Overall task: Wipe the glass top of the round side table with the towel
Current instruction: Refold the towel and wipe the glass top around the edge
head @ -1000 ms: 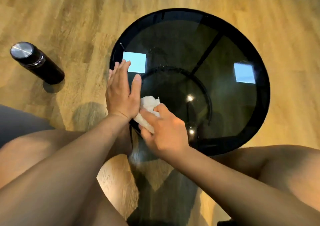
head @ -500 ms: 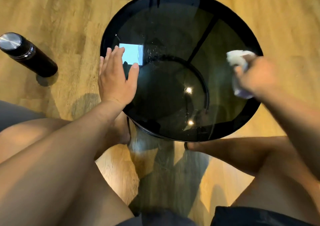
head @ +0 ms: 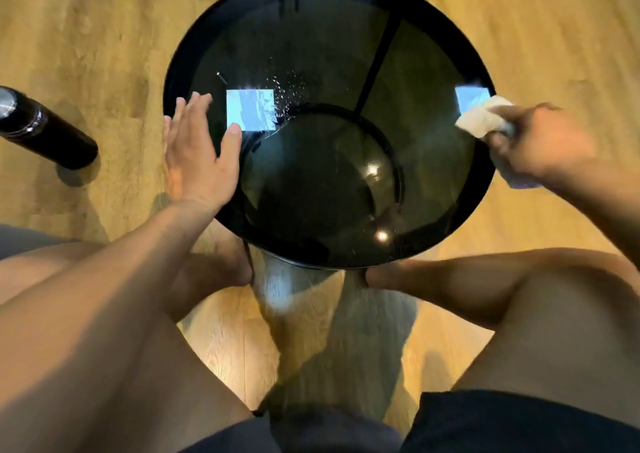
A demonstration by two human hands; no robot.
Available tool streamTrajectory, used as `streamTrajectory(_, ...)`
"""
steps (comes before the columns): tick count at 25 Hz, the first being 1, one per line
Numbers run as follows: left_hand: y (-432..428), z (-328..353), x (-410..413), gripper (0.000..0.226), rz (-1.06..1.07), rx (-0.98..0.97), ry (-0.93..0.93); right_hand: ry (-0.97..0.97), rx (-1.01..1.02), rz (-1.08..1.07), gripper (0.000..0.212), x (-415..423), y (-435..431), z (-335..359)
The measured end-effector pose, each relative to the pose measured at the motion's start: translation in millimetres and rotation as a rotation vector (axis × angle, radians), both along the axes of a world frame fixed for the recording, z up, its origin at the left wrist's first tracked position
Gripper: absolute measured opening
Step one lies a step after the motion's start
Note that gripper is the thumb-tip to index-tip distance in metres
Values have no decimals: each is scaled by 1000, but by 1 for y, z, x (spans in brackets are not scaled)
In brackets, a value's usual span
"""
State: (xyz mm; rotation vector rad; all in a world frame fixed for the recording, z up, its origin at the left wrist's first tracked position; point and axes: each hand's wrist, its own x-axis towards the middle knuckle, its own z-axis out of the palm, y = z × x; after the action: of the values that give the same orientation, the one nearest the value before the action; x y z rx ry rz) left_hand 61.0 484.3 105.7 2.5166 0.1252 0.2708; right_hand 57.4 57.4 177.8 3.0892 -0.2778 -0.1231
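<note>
- Head view: a round bench (head: 178,71) with a dark glass top (head: 329,47) and a black rim is seen from above. It stands on a wooden floor (head: 86,36) between a person's 2 bare knees.
- The left grip (head: 199,154) is laid flat on the left edge of the glass top, with its fingers straight and close together and its thumb spread out to the side. Nothing is held in it.
- The right grip (head: 540,140) is placed at the right edge of the glass top, with its fingers curled round a crumpled white towel (head: 479,120).
- 1 end of the towel is pushed out over the glass by the rim, and another part hangs out below the hand, beyond the rim.
- Whether the towel touches the glass cannot be told, as that side is blurred.
- Small droplets (head: 287,88) are scattered on the glass just right of a bright rectangular reflection (head: 249,109). A 2nd reflection (head: 469,100) is seen just beside the towel.
- A black bottle (head: 45,130) with a silver lid is seen on the floor, well apart from the bench on its left.
- Dark shorts (head: 519,421) are seen at the lower edge.
</note>
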Motion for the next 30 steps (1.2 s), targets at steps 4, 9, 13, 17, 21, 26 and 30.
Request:
streamTrajectory(4,-2,1,1,64,-28,43,4,-96,177,-48,38,-38,105,-25)
streamTrajectory(9,-2,1,-2,70,-54,119,54,143,394,557,47,-138,220,-23)
streamTrajectory(13,-6,4,-3,67,-99,200,27,181,13,401,49,-89,59,-4)
streamTrajectory(17,-10,6,-12,66,-170,288,19,64,-39,32,35,9,-18,3)
streamTrajectory(21,-9,7,-9,65,-138,170,14,-39,227,28,41,-42,74,-20)
streamTrajectory(26,-10,8,-11,66,-179,229,1,61,431,410,49,-154,224,-21)
streamTrajectory(30,-8,8,-7,68,-234,310,5,104,222,366,46,-107,134,-18)
